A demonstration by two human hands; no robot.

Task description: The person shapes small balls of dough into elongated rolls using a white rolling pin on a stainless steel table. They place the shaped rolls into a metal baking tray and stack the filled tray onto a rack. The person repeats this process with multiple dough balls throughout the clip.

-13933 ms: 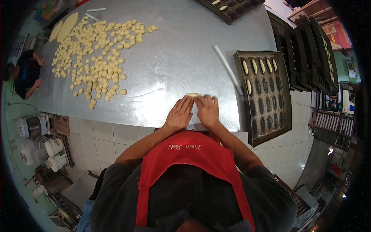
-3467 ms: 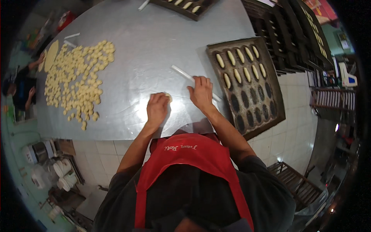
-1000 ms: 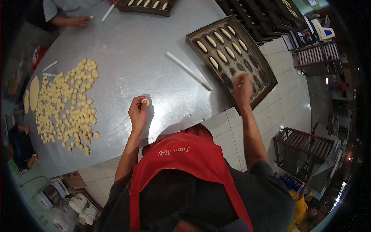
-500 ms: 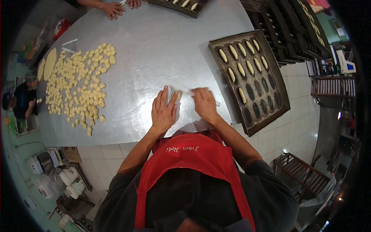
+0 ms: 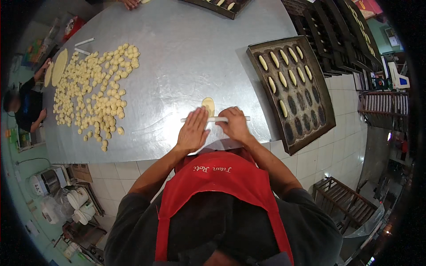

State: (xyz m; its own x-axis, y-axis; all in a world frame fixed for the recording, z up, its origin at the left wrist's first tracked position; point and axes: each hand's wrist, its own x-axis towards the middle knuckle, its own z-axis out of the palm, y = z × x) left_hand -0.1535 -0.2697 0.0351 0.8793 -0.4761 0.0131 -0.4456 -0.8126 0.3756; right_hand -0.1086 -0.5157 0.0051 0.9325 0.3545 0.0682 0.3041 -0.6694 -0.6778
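Observation:
A thin white rolling pin (image 5: 217, 119) lies crosswise on the metal table in front of me. Under its middle is a flattened oval of pale dough (image 5: 208, 105), its far end showing beyond the pin. My left hand (image 5: 193, 129) rests flat over the pin's left part with its fingers stretched out. On the other side, my right hand (image 5: 235, 126) has its fingers curled over the pin, slightly smeared by motion. Many small dough balls (image 5: 100, 88) are spread over the table to the left.
A dark baking tray (image 5: 290, 95) with long dough pieces in some hollows stands at the right table edge. Further trays (image 5: 341, 40) are stacked behind it. Two white rods (image 5: 84, 42) and flat dough sheets (image 5: 60, 66) lie far left. Co-workers' hands show at the far and left edges.
Both hands have shifted; the left drew back toward me onto the pin. The pin has turned from slanted to crosswise, and flattened dough now shows. The far co-worker's hands are mostly out of view.

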